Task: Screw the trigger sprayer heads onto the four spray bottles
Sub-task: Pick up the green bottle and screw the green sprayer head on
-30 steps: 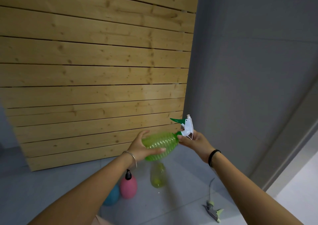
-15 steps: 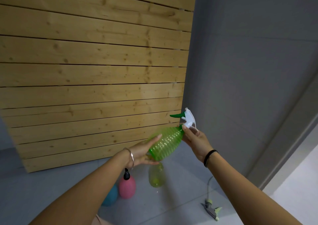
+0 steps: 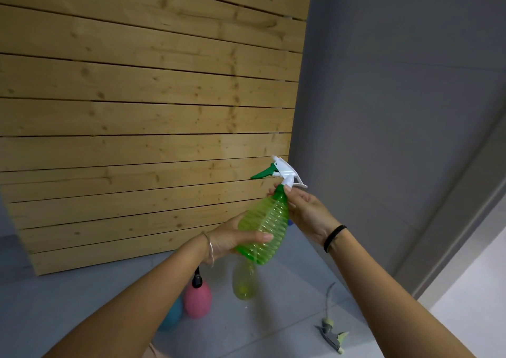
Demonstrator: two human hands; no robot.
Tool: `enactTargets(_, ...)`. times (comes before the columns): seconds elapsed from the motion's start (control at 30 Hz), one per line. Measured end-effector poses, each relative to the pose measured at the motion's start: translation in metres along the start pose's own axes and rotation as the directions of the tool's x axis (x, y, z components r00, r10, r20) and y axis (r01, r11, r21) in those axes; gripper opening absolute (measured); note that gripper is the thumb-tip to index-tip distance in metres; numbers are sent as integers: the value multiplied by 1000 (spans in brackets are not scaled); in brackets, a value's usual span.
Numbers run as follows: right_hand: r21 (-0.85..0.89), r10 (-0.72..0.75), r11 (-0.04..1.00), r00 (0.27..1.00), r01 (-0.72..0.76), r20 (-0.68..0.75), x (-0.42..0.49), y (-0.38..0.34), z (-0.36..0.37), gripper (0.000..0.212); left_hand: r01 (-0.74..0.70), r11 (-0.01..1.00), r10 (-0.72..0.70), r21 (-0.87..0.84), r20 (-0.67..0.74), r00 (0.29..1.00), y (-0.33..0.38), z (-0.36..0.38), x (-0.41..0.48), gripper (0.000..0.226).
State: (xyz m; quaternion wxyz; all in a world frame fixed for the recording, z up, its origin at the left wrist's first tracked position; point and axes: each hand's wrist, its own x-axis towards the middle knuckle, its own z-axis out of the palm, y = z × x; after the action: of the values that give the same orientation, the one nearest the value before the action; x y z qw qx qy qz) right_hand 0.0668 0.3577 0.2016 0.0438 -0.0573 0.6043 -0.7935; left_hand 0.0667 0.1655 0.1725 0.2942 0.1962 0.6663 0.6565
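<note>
I hold a ribbed green spray bottle (image 3: 264, 226) up in the air, tilted with its neck up and to the right. My left hand (image 3: 232, 237) grips its lower body. A white trigger sprayer head (image 3: 284, 172) with a green nozzle sits on the neck, and my right hand (image 3: 304, 209) pinches the green collar just under it. On the floor below stand a pale yellow bottle (image 3: 243, 282) without a head, a pink bottle (image 3: 197, 298) with a black top, and a blue bottle (image 3: 171, 316) partly hidden by my left arm.
A loose grey and pale green sprayer head (image 3: 332, 335) with its tube lies on the grey floor at the lower right. A wooden slat panel (image 3: 147, 116) leans behind, beside a grey wall (image 3: 397, 111).
The green bottle rose and swung from lying sideways to nearly upright. My left hand closed around its lower body, and my right hand stayed at the collar.
</note>
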Motion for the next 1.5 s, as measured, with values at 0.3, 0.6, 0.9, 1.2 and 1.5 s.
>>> enactTargets(0.3,-89,-128,990,975,113,-182,7,-2,23,34,-123,983,153,138,-237,959,0,12,15,79)
enactTargets(0.6,210,-55,976,998,61,-35,7,-9,21,27,-138,985,159,105,-226,961,3,10,12,66)
enactTargets(0.9,187,-45,981,999,46,-8,8,-7,21,36,-156,981,177,114,-213,961,5,7,12,69)
enactTargets(1.2,199,-33,978,986,66,-163,8,-8,27,48,-172,976,199,136,-214,956,8,10,14,82)
enactTargets(1.5,290,-73,956,995,51,68,9,-11,21,31,-167,975,195,145,-207,959,8,3,12,76)
